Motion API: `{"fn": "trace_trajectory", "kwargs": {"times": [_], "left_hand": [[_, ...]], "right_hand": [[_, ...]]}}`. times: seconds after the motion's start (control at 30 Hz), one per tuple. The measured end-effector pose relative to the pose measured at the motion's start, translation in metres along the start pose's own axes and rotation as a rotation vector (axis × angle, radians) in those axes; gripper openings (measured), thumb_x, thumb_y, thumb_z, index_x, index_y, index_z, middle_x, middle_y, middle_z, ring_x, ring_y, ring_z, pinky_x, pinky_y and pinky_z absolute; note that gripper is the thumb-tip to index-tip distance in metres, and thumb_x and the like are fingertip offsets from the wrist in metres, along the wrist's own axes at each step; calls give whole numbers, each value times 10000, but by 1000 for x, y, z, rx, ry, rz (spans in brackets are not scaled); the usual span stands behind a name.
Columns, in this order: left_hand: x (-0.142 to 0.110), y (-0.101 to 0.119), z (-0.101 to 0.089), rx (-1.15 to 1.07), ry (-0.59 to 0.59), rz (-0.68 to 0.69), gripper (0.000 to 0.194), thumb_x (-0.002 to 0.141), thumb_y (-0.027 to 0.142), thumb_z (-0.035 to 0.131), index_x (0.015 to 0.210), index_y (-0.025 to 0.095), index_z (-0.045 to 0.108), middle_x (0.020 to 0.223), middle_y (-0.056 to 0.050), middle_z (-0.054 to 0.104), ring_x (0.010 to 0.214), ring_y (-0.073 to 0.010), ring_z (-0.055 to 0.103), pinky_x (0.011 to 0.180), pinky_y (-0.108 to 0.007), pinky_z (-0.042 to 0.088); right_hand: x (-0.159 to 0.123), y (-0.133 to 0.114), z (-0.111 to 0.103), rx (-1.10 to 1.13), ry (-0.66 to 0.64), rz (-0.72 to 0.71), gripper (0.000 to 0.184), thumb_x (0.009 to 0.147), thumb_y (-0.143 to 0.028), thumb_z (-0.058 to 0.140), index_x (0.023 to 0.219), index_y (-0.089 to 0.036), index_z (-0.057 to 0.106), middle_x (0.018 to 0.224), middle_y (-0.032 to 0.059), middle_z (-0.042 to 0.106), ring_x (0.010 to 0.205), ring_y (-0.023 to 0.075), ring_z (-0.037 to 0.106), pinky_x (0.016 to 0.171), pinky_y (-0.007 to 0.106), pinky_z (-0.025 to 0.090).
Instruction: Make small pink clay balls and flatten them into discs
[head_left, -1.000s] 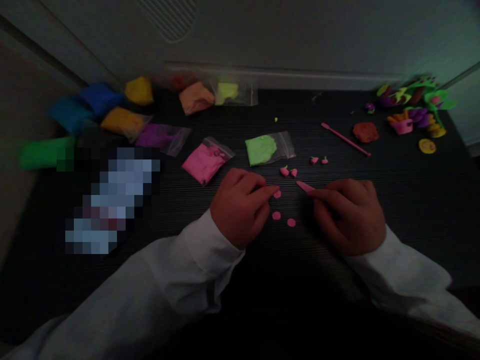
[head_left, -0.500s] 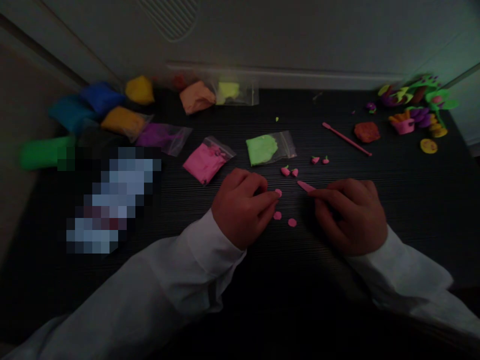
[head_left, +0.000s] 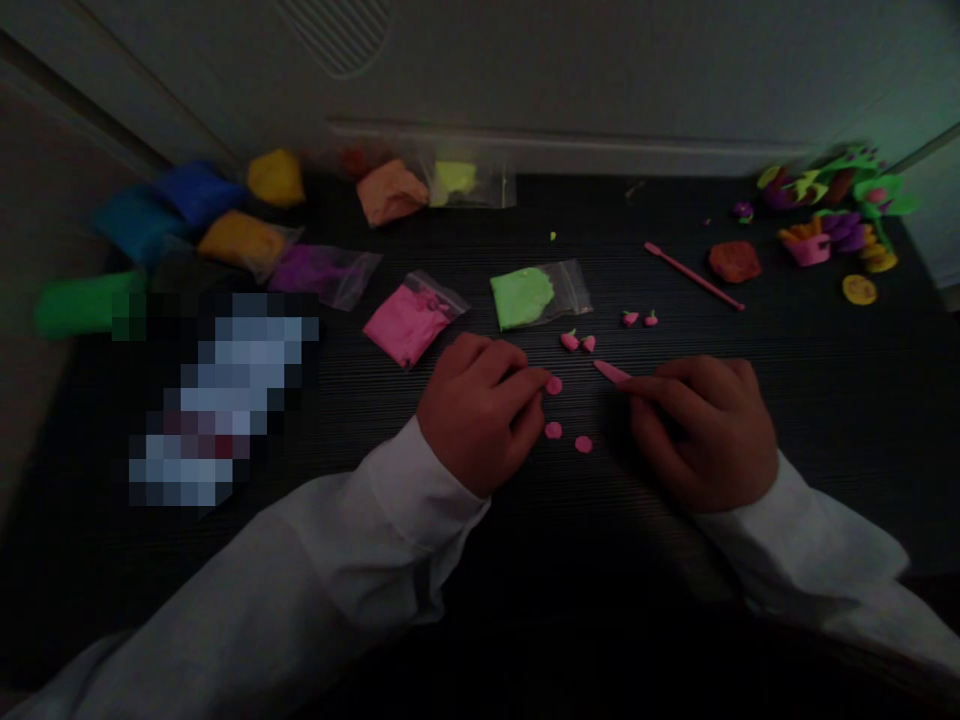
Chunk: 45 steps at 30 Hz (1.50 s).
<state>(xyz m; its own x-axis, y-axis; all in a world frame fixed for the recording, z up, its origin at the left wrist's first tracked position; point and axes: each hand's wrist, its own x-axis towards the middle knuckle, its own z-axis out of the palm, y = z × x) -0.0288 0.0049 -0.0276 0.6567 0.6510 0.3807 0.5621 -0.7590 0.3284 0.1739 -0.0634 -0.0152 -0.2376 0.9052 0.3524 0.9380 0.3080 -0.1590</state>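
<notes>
My left hand [head_left: 484, 415] rests on the dark table with curled fingers, holding nothing. Its index fingertip is at the edge of a small flat pink clay disc [head_left: 554, 386], and the thumb sits a little apart below it. Two more discs, one [head_left: 553, 431] and another [head_left: 583, 444], lie just nearer to me. In my right hand [head_left: 701, 430] a pink plastic clay knife [head_left: 611, 372] is gripped, its blade pointing left above the table. Beyond the blade lie tiny pink clay pieces [head_left: 571, 341] with green tips, and a similar pair [head_left: 631, 319] farther right.
Bags of green clay [head_left: 523, 298] and pink clay [head_left: 409, 320] lie past my left hand. Several coloured clay packs [head_left: 244, 240] crowd the back left. A pink stick tool [head_left: 694, 276], a reddish clay lump [head_left: 735, 262] and small clay models [head_left: 806, 245] are at right.
My left hand has drawn slightly left, its thumb and index finger coming away from the nearest pink disc, which now shows more fully. The right hand and knife stay nearly still.
</notes>
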Motion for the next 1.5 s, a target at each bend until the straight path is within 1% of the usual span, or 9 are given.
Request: {"fn": "trace_trajectory", "kwargs": {"times": [0.2, 0.4, 0.5, 0.77, 0.9, 1.07, 1.2, 1.4, 1.5], "left_hand": [[-1, -1, 2, 10, -32, 3, 195, 747, 243, 504, 893, 220, 632, 796, -37, 548, 780, -183, 435, 723, -345, 387], [1, 1, 0, -13, -47, -41, 217, 753, 265, 502, 923, 187, 611, 828, -43, 544, 801, -178, 439, 750, -330, 374], [2, 1, 1, -20, -64, -51, 241, 751, 284, 508, 956, 198, 600, 836, -39, 544, 808, -182, 437, 752, -328, 372], [5, 0, 2, -32, -40, -66, 218, 751, 288, 521, 921, 184, 610, 828, -37, 550, 802, -178, 444, 752, -318, 370], [7, -1, 3, -48, -36, -92, 247, 738, 296, 540, 949, 182, 602, 842, -37, 554, 802, -180, 451, 751, -321, 371], [8, -2, 6, -52, -54, -103, 195, 750, 316, 524, 888, 225, 627, 818, -25, 553, 804, -179, 450, 750, -328, 361], [9, -2, 7, -49, -70, -116, 202, 777, 347, 481, 850, 237, 633, 802, -20, 555, 802, -178, 448, 741, -330, 357], [10, -1, 4, -99, -60, -135, 185, 756, 305, 514, 874, 189, 599, 837, -28, 565, 821, -179, 460, 754, -327, 358], [12, -1, 2, -126, -64, -148, 111, 735, 256, 538, 770, 155, 567, 799, -23, 568, 790, -171, 466, 731, -314, 364]], "right_hand": [[0, 0, 0, -4, 3, -4, 183, 710, -221, 530, 877, -184, 596, 774, 44, 545, 701, 167, 499, 646, 351, 347], [1, 0, -1, 1, -6, -7, 190, 710, -222, 534, 886, -184, 596, 780, 44, 551, 701, 166, 501, 654, 354, 345], [1, 0, -1, 2, -8, -7, 187, 713, -217, 532, 885, -181, 597, 779, 45, 552, 704, 167, 503, 653, 354, 343], [1, 0, 0, 1, -10, -11, 187, 717, -220, 530, 889, -186, 594, 774, 44, 551, 697, 166, 497, 645, 352, 339], [1, -1, 0, 3, -12, -13, 179, 715, -224, 532, 879, -189, 595, 775, 42, 554, 697, 165, 499, 645, 350, 336], [1, -2, 1, 8, -21, -20, 182, 716, -224, 530, 881, -189, 596, 761, 37, 556, 689, 165, 499, 639, 349, 329], [1, -2, 3, 8, -20, -21, 177, 717, -225, 528, 872, -183, 602, 760, 43, 549, 693, 170, 496, 636, 349, 327], [1, -2, 0, 31, -22, -21, 200, 713, -213, 534, 896, -168, 600, 780, 58, 546, 709, 175, 492, 651, 359, 329], [2, -4, -1, 67, -61, -48, 203, 713, -233, 543, 901, -183, 599, 790, 50, 560, 719, 174, 498, 671, 368, 324]]}}
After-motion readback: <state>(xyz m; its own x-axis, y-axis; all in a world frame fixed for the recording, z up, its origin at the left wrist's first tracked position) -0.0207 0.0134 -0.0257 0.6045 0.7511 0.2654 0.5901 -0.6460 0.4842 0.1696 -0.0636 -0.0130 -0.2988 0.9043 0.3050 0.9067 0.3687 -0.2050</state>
